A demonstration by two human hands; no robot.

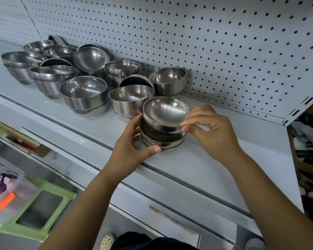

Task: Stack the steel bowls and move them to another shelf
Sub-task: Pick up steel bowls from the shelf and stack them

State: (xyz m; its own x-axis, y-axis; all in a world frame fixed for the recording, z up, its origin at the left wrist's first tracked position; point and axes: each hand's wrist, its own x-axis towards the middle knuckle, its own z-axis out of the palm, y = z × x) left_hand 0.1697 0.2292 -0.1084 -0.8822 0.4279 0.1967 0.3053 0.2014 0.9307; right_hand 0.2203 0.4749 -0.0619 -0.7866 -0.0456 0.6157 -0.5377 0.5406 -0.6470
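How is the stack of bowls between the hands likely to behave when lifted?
The stack of bowls is rigid steel, so probably won't flex. Its top bowl sits tilted, not fully nested, and may slide. Polished walls look slippery; the left hand and right hand hold it.

Bare forearms (83,199) lead to the left grip (132,141) and right grip (211,130), nails short and plain; dark clothing (143,240) shows at 6 o'clock.

Shop, pegboard-backed shelf (197,165), massed steel bowls (83,94)
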